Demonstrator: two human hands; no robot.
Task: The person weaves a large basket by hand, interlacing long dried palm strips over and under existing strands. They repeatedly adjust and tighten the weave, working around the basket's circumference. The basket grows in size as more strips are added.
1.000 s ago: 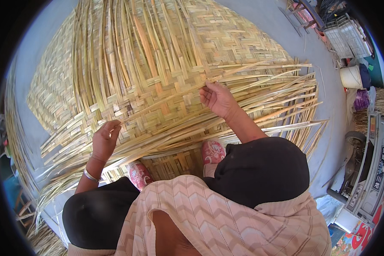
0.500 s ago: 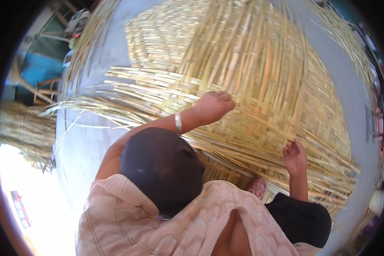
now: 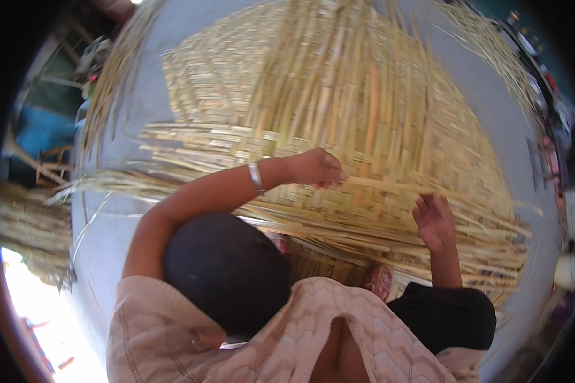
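Observation:
A large mat (image 3: 463, 127) of pale reed strips lies partly woven on the floor before me. My left hand (image 3: 316, 169), with a silver bangle on its wrist, is closed on the near end of a flat reed strip (image 3: 390, 184) over the woven part. This strip runs rightward past my right hand (image 3: 436, 223) to the mat's right edge. The right hand's fingers are curled up at the strip and seem to pinch it, though the contact is small and blurred. Long loose strips (image 3: 319, 96) lie lengthwise across the far part of the mat.
Bent knees in dark cloth (image 3: 227, 274) and a patterned shoe (image 3: 378, 281) are close to the mat's near edge. Loose reeds lie on the grey floor (image 3: 140, 96) at far left and far right (image 3: 492, 51). A reed bundle (image 3: 35, 226) stands at left.
My view has shifted, so the mat appears lower and more to the left. The strip's right end has swung away from me, and both hands have shifted along with the strip.

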